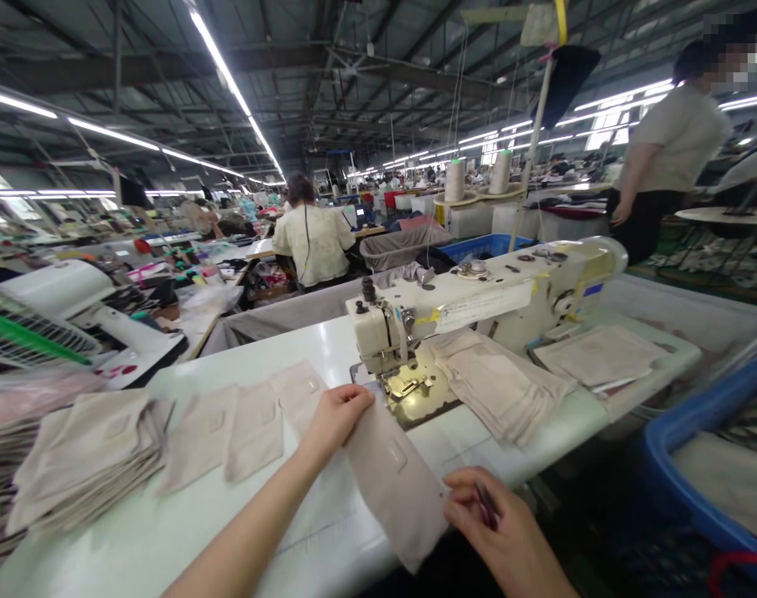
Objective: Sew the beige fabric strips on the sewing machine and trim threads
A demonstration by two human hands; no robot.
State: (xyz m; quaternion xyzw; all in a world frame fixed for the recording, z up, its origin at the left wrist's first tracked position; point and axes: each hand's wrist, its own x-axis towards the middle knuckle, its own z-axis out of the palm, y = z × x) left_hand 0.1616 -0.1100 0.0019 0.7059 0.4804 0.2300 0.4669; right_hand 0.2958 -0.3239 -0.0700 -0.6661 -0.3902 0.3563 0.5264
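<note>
A beige fabric panel with a small rectangular tab hangs over the table's front edge. My left hand is closed on its upper end, just left of the sewing machine's needle area. Down at the panel's right edge, the fingertips of my right hand touch the cloth. That hand is closed around a small dark tool, mostly hidden by the fingers. Similar tabbed panels lie in an overlapping row to the left, one reaching behind my left hand.
A thick stack of beige panels stands at the left. More beige pieces lie right of the needle, beside another pile. A white fan is at the far left; a blue basket stands right. Co-workers are beyond.
</note>
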